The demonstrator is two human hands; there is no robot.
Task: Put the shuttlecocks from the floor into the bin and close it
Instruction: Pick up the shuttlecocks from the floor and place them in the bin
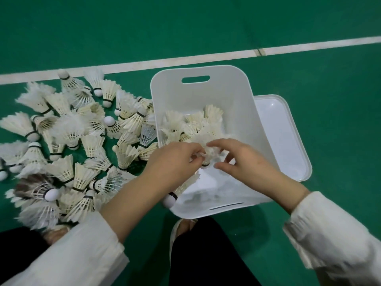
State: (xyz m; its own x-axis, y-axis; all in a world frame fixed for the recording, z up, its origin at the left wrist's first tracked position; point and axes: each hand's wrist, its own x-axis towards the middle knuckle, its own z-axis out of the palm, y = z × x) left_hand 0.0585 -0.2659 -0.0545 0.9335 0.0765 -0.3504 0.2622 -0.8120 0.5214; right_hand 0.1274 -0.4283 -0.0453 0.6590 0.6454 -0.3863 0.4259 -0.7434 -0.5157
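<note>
Over the near end of the bin, in the head view, both hands meet on one held shuttlecock. The left hand pinches its feathers with curled fingertips, and the right hand curls thumb and forefinger round the other side. It hangs above the bin's bare bottom, probably so that it drops straight in. A small heap already lies at the bin's far end. The floor pile spreads just left of the bin, up against its wall, within easy reach. The lid lies upturned on the green floor at the bin's right side, leaving the opening free. With so many shuttlecocks left, closing looks far off.
</note>
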